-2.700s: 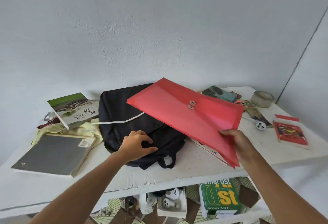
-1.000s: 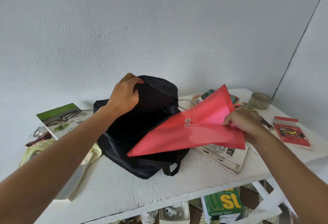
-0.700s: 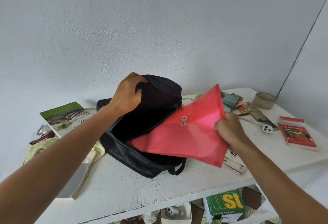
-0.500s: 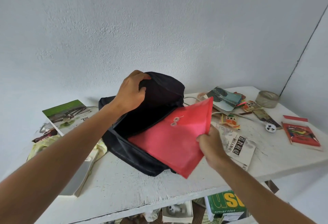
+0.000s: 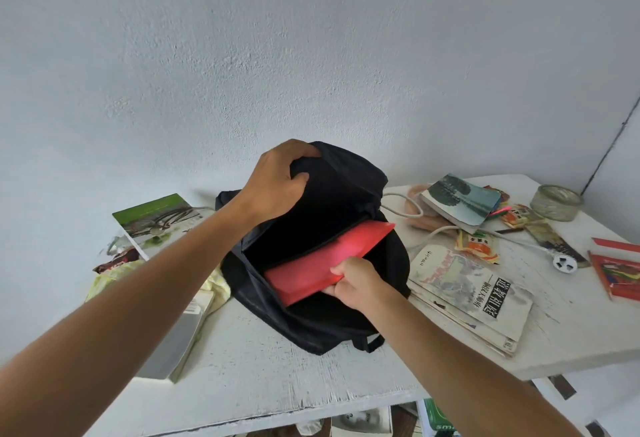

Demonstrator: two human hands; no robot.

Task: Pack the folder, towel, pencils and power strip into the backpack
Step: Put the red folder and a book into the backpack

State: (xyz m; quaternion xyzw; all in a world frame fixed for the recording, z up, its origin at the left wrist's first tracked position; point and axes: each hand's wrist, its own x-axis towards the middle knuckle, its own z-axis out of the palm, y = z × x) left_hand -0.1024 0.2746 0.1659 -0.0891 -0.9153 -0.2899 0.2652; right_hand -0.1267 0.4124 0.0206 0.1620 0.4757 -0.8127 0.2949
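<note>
Head view looks down on a white tabletop (image 5: 263, 377) set against a pale wall, with a black backpack (image 5: 322, 326) lying near the middle of it, its mouth gaping toward the front edge. The left hand (image 5: 277, 184) grips the upper flap of the backpack, fingers curled over the top of the fabric and thumb pressed on the near side, holding the opening up. The right hand (image 5: 356, 284) pinches the near edge of the red folder (image 5: 322, 260), thumb on top and fingers curled beneath. Most of the folder sits inside the main compartment, lying slanted, with one corner poking out past the zip line toward the right edge.

On the left side of the tabletop a pale yellow towel (image 5: 114, 274) lies crumpled, partly under a book with a green cover (image 5: 156, 222) and just beside the backpack. A grey book (image 5: 180, 343) rests near the front left edge. Right of the backpack a stack of magazines (image 5: 474, 294) lies touching its side. Behind them a white cable (image 5: 408, 208) loops past a book with a landscape cover (image 5: 460, 201), and the white power strip head (image 5: 564, 262) lies further toward the right edge. A red pencil box (image 5: 620, 270) sits at the far right edge, and a roll of clear tape (image 5: 556, 202) stands near the back right corner. Snack packets (image 5: 478, 246) lie scattered between the books.
</note>
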